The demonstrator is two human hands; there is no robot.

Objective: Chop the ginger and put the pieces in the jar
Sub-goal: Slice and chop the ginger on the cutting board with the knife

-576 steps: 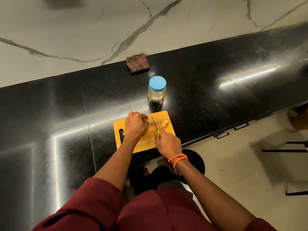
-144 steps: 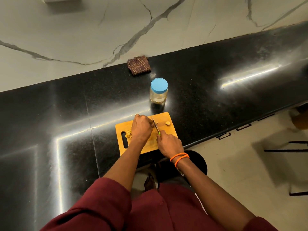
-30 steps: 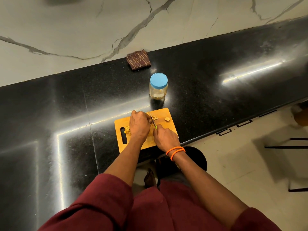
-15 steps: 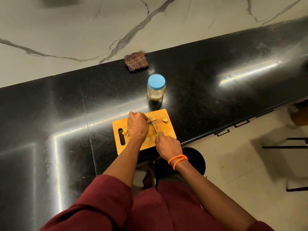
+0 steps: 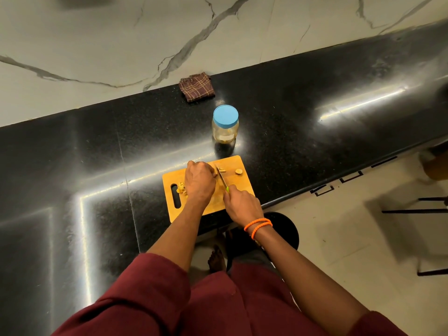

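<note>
On the wooden cutting board (image 5: 238, 187) your left hand (image 5: 199, 183) sits with fingers curled down over the ginger (image 5: 215, 174), pinning it in the same spot as half a second ago, and your right hand (image 5: 242, 204) stays wrapped around the green handle of the knife (image 5: 222, 178). Compared with a second ago, the blade now lies just right of your left knuckles, its tip toward the far edge of the board. Cut pieces (image 5: 181, 189) remain heaped beside the board's handle slot, partly hidden by your left hand; a small chip (image 5: 222, 170) lies by the blade tip and a round slice (image 5: 238, 171) rests alone near the far right corner, as before. Beyond the board stands the jar (image 5: 225, 127), its blue lid on, apart from the board on the black countertop (image 5: 303, 122). A folded checked cloth (image 5: 196, 87) lies against the marble wall behind it. Two orange bands (image 5: 258, 225) circle your right wrist.
</note>
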